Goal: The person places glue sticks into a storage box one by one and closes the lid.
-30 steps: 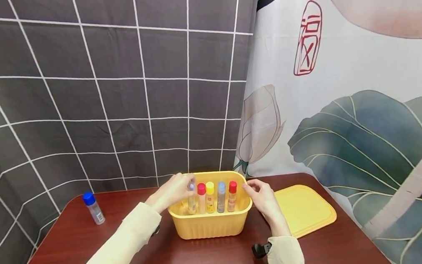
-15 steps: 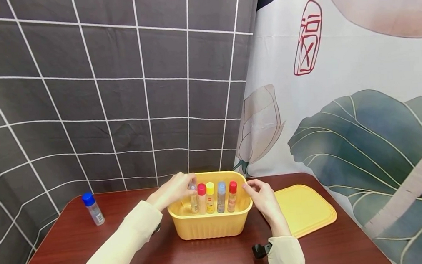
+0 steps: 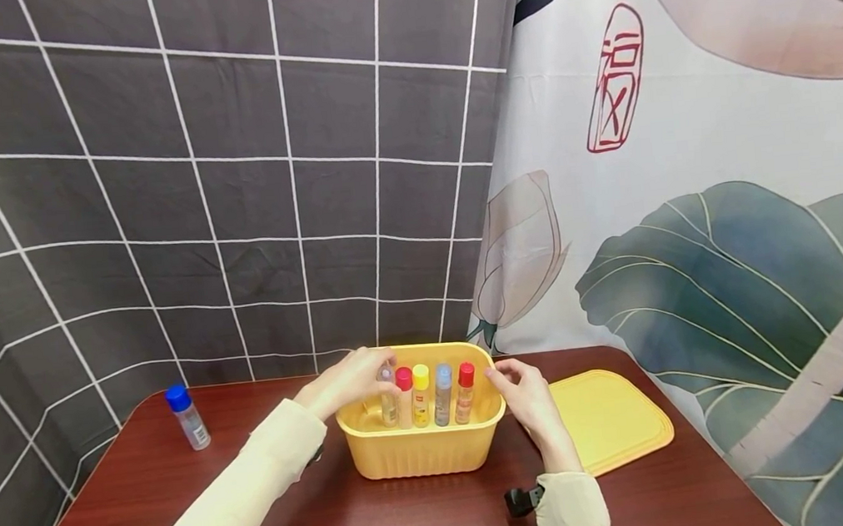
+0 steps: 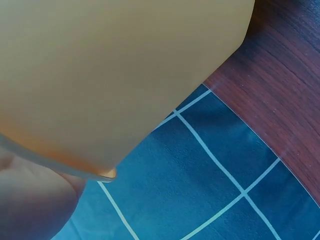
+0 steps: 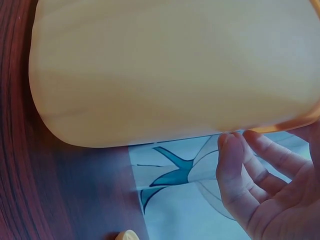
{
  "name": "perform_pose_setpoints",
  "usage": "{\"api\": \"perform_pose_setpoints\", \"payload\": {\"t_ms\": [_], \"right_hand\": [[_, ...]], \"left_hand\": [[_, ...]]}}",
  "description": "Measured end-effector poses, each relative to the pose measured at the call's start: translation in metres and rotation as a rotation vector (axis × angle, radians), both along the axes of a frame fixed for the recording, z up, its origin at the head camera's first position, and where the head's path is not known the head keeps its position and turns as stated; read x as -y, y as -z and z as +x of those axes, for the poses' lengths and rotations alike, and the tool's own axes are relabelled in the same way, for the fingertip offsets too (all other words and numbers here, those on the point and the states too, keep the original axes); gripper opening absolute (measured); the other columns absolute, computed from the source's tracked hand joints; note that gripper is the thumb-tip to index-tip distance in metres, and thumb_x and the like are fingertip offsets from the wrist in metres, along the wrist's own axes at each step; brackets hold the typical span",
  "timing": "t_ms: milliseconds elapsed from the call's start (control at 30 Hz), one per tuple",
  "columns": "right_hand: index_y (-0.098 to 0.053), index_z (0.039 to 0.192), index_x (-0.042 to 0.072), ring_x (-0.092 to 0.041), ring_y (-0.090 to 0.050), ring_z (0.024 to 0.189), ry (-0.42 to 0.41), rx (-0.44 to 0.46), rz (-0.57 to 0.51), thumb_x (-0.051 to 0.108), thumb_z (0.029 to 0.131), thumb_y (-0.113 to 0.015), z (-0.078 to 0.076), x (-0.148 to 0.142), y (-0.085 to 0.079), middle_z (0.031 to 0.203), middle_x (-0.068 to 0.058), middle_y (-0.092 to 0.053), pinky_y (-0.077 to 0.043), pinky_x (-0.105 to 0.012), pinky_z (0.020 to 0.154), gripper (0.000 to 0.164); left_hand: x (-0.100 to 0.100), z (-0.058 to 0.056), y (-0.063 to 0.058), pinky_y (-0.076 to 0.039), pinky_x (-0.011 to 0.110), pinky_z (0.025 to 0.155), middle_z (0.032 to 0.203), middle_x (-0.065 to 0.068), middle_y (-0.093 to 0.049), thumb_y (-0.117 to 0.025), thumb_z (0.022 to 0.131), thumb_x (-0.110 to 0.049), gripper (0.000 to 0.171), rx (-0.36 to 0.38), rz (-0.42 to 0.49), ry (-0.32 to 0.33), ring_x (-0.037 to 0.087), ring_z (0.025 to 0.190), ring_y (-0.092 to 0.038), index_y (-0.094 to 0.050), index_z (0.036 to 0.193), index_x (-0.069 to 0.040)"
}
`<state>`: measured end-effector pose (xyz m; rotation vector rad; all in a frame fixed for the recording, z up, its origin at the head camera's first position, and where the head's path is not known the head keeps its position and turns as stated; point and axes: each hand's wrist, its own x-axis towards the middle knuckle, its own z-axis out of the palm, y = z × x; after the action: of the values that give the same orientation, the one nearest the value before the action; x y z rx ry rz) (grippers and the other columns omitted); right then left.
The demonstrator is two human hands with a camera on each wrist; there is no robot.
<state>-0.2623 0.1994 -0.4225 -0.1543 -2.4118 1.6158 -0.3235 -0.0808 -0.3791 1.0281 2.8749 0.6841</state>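
In the head view a yellow plastic bin stands mid-table with a row of small capped bottles upright in it. At the row's left end my left hand pinches a clear bottle with a pale purple cap. Beside it stand bottles with a red cap, a yellow cap, a light blue cap and another red cap. My right hand grips the bin's right rim; in the right wrist view its fingertips meet the rim's underside. The bin's wall hides most of the left hand in its wrist view.
A clear bottle with a blue cap stands apart at the table's left. The yellow lid lies flat right of the bin, close to my right wrist. Dark grid cloth and a printed curtain hang behind.
My left hand and the purple-capped bottle have shifted slightly right, closer to the red-capped bottle. The right hand and bin look unmoved.
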Motion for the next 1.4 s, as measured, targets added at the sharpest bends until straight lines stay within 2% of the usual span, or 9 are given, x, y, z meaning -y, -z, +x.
{"api": "perform_pose_setpoints", "payload": {"t_ms": [167,300,400,600,733,867,1000,1267,1400], "right_hand": [[-0.067,0.110,0.001,-0.036,-0.061,0.082,0.001,0.010,-0.002,0.024,0.094,-0.067,0.001,-0.002,0.001,0.091,-0.022,-0.060,-0.052,-0.028,0.061,0.029],[-0.066,0.112,0.000,-0.036,-0.061,0.082,0.000,0.012,-0.008,0.025,0.094,-0.067,0.002,-0.004,0.000,0.090,-0.020,-0.060,-0.053,-0.028,0.062,0.030],[-0.067,0.111,0.000,-0.033,-0.061,0.080,0.006,0.009,-0.005,0.025,0.094,-0.067,0.002,-0.005,0.000,0.088,-0.016,-0.060,-0.053,-0.028,0.061,0.031],[-0.068,0.110,0.001,-0.038,-0.061,0.082,-0.008,0.009,-0.015,0.025,0.093,-0.068,0.000,-0.003,0.001,0.090,-0.020,-0.060,-0.053,-0.030,0.061,0.029],[-0.068,0.109,0.002,-0.041,-0.061,0.084,-0.009,0.003,-0.014,0.025,0.093,-0.068,-0.001,-0.002,0.002,0.091,-0.022,-0.061,-0.053,-0.030,0.059,0.028],[-0.069,0.108,0.002,-0.037,-0.061,0.081,0.008,-0.013,0.027,0.025,0.093,-0.068,-0.002,-0.003,0.001,0.088,-0.018,-0.062,-0.052,-0.029,0.059,0.028],[-0.069,0.107,0.003,-0.034,-0.060,0.079,0.007,-0.020,0.044,0.027,0.093,-0.068,-0.004,-0.004,-0.002,0.087,-0.017,-0.062,-0.051,-0.030,0.060,0.028],[-0.068,0.109,0.002,-0.039,-0.061,0.081,-0.001,-0.015,0.030,0.026,0.093,-0.068,-0.002,-0.005,-0.005,0.087,-0.018,-0.061,-0.052,-0.029,0.059,0.029],[-0.068,0.110,0.002,-0.038,-0.061,0.080,-0.013,-0.002,0.010,0.026,0.093,-0.068,0.000,-0.003,-0.001,0.090,-0.022,-0.062,-0.053,-0.032,0.061,0.029]], "left_hand": [[-0.001,0.001,0.000,-0.051,0.039,0.090,0.109,0.004,-0.068,-0.082,0.079,-0.032,0.049,-0.029,-0.044,-0.007,0.019,0.097,-0.063,-0.065,0.119,-0.008],[0.000,0.004,-0.005,-0.046,0.043,0.098,0.120,0.007,-0.065,-0.081,0.080,-0.035,0.057,-0.040,-0.063,-0.024,0.025,0.110,-0.060,-0.062,0.127,-0.008],[0.001,0.007,-0.009,-0.044,0.046,0.099,0.122,0.009,-0.064,-0.080,0.081,-0.037,0.058,-0.055,-0.057,-0.036,0.028,0.113,-0.058,-0.061,0.128,-0.008],[0.013,0.015,-0.019,-0.046,0.048,0.096,0.122,0.010,-0.063,-0.079,0.082,-0.036,0.057,-0.073,-0.013,-0.063,0.029,0.112,-0.058,-0.061,0.128,-0.008],[0.025,0.021,-0.027,-0.045,0.050,0.097,0.125,0.012,-0.062,-0.078,0.083,-0.038,0.059,-0.093,0.006,-0.082,0.030,0.114,-0.058,-0.060,0.130,-0.007],[0.040,0.025,-0.035,-0.045,0.051,0.096,0.127,0.012,-0.061,-0.079,0.082,-0.036,0.059,-0.156,0.012,-0.101,0.030,0.117,-0.057,-0.060,0.130,-0.008],[0.059,0.027,-0.042,-0.046,0.052,0.094,0.128,0.011,-0.059,-0.080,0.081,-0.031,0.058,-0.205,0.023,-0.148,0.031,0.117,-0.057,-0.059,0.130,-0.008],[0.095,0.027,-0.046,-0.045,0.056,0.093,0.130,0.016,-0.057,-0.080,0.081,-0.032,0.061,-0.253,-0.026,-0.195,0.036,0.116,-0.057,-0.058,0.132,-0.006],[0.114,0.032,-0.047,-0.043,0.059,0.093,0.131,0.020,-0.055,-0.079,0.082,-0.030,0.061,-0.249,-0.049,-0.228,0.039,0.119,-0.054,-0.056,0.133,-0.004]]}}
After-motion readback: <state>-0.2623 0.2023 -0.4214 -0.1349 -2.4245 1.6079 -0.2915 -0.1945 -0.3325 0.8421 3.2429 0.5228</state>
